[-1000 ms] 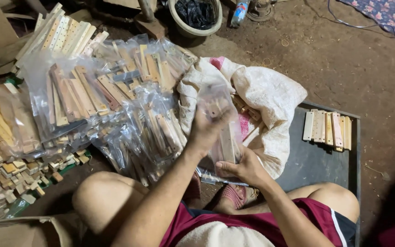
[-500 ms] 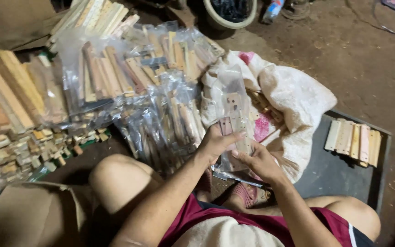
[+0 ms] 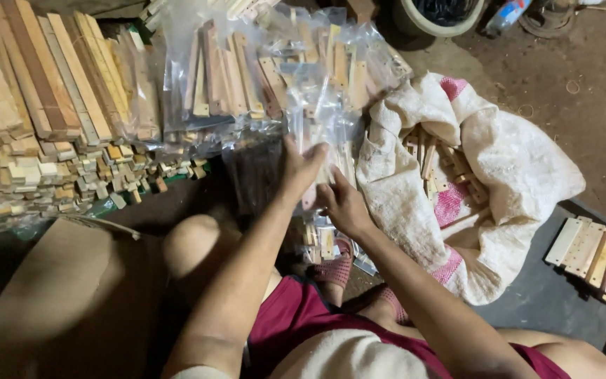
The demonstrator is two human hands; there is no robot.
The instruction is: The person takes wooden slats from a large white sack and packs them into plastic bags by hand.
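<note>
Head view, single entry. Landmark: white woven sack [image 3: 499, 175], lying open on the ground with loose wooden pieces [image 3: 433, 158] showing in its mouth.

Item 1: clear plastic packet of wood pieces [image 3: 320, 130], just beside the sack's near-left edge, held up between both hands. Left hand [image 3: 301, 165] is spread against the packet's lower front, fingers apart and pressing flat, apparently to steady the slippery film. Right hand [image 3: 345, 203] sits just under it, fingers curled closed on the packet's bottom edge, seemingly to bear its weight.

Item 2: heap of filled plastic packets [image 3: 261, 70], to the left of the sack and beyond the hands, leaning one on another, likely stacked there within arm's reach.

Item 3: long wooden slats [image 3: 43, 77], well left of the sack, laid side by side above a row of small wood blocks [image 3: 64, 172].

Item 4: row of flat pale wooden plates [image 3: 597, 256], right of the sack, set edge to edge on a dark board [image 3: 541, 302].

Item 5: pale round basin [image 3: 443, 17], beyond the sack, contents dark and unclear.
</note>
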